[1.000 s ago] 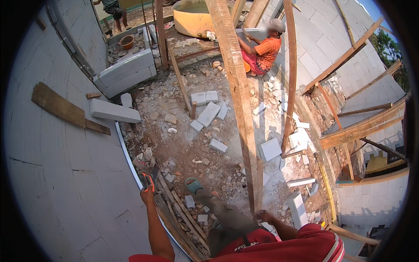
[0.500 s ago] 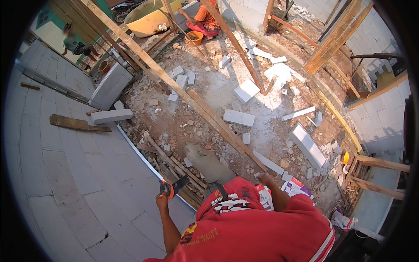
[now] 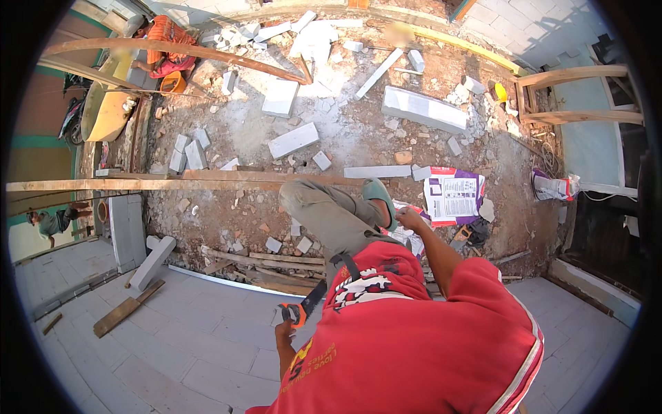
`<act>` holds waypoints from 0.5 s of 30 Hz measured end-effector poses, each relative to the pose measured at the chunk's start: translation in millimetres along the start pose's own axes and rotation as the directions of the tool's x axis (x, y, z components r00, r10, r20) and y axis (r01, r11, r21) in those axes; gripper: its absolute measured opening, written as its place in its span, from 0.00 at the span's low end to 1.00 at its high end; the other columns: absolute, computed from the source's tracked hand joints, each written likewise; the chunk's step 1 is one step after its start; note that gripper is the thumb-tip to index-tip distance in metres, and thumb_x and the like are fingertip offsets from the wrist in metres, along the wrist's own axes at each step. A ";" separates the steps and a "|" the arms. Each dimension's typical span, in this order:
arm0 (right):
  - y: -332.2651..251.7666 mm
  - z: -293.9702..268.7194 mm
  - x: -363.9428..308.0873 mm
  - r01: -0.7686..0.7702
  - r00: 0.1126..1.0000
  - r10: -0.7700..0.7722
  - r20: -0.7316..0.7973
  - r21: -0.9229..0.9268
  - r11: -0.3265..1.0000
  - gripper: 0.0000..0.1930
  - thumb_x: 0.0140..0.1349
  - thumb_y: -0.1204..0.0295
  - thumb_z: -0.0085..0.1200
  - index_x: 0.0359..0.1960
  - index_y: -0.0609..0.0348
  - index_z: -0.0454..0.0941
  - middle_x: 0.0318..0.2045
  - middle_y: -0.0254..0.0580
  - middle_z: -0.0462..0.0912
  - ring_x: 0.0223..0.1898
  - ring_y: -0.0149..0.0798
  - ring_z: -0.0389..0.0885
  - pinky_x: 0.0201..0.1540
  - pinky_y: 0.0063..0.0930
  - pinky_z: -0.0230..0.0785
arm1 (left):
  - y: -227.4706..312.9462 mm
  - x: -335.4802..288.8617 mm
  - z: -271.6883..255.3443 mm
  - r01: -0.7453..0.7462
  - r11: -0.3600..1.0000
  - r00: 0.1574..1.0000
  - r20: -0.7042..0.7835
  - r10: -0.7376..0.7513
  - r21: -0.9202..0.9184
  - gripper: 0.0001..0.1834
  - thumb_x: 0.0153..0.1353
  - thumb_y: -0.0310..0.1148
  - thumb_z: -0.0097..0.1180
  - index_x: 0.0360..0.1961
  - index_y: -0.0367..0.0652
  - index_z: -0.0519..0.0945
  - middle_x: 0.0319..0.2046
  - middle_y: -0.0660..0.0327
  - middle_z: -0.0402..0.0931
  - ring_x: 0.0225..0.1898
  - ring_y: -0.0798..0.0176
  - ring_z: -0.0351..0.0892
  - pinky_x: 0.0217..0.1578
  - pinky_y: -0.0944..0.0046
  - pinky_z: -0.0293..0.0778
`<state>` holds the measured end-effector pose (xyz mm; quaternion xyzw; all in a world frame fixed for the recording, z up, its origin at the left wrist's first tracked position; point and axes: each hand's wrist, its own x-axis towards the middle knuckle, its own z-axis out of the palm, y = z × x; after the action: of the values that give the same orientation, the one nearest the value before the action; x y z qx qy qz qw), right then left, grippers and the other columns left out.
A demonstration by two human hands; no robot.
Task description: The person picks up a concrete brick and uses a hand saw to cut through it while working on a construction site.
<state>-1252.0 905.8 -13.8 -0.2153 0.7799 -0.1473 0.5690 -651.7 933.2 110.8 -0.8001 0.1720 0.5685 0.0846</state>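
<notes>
My left hand (image 3: 284,332) is closed round the orange and black handle of a hand saw (image 3: 312,301). Its dark blade points up and right, beside my red shirt, above the light grey block wall. My right hand (image 3: 409,219) hangs low, close to the green sandal (image 3: 380,200) on my raised foot. Its fingers are too small and unclear to tell whether they are apart. Right beside it lies a white, red and purple printed paper bag (image 3: 452,195). My leg in grey-green trousers (image 3: 331,217) is bent at the knee.
White blocks (image 3: 293,140) and a long block (image 3: 424,110) lie among rubble. A timber beam (image 3: 103,185) crosses at left. Planks (image 3: 283,261) lie along the block wall (image 3: 207,324). A person in orange (image 3: 171,41) crouches near an orange bucket (image 3: 172,83); another person (image 3: 52,222) is far left.
My view has turned to the right, so the scene has swung round. My foot in the green sandal has come into sight, lifted near my right hand. The saw stays in my left hand.
</notes>
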 end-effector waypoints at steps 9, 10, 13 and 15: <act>27.0 -83.8 -4.0 0.114 0.969 -0.146 -0.198 -0.166 0.980 0.14 0.59 0.63 0.55 0.34 0.64 0.83 0.32 0.44 0.84 0.31 0.37 0.82 0.33 0.29 0.76 | 42.2 20.0 39.2 -0.062 0.811 0.990 -0.068 0.125 0.581 0.17 0.50 0.46 0.61 0.29 0.41 0.84 0.30 0.48 0.83 0.31 0.52 0.83 0.33 0.53 0.73; 45.5 -95.5 2.5 0.084 0.980 -0.098 -0.174 -0.089 0.992 0.14 0.59 0.64 0.55 0.35 0.63 0.83 0.32 0.44 0.84 0.32 0.37 0.83 0.35 0.30 0.77 | 45.8 35.9 47.4 -0.102 0.745 0.990 -0.007 0.142 0.660 0.16 0.50 0.44 0.60 0.30 0.41 0.84 0.31 0.48 0.83 0.33 0.51 0.83 0.33 0.53 0.73; 77.3 -125.0 54.3 0.493 0.796 -0.550 0.252 -0.797 0.348 0.08 0.56 0.71 0.55 0.33 0.59 0.85 0.34 0.45 0.85 0.33 0.37 0.85 0.35 0.28 0.78 | 76.8 38.9 53.1 -0.051 0.716 0.987 -0.075 0.143 0.697 0.17 0.48 0.40 0.57 0.33 0.38 0.84 0.36 0.47 0.83 0.42 0.47 0.83 0.40 0.51 0.76; 41.1 -118.7 77.0 -0.082 0.989 0.099 0.110 -0.156 0.984 0.11 0.61 0.70 0.52 0.38 0.63 0.82 0.32 0.43 0.84 0.30 0.38 0.84 0.30 0.35 0.77 | 88.8 11.8 59.8 0.184 0.770 0.949 -0.315 0.023 0.610 0.19 0.48 0.41 0.57 0.36 0.39 0.85 0.36 0.51 0.84 0.39 0.51 0.85 0.39 0.54 0.78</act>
<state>-1391.8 900.7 -60.0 -0.2305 0.7630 -0.0487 0.6019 -733.9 868.5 84.8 -0.8091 0.3289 0.3432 0.3456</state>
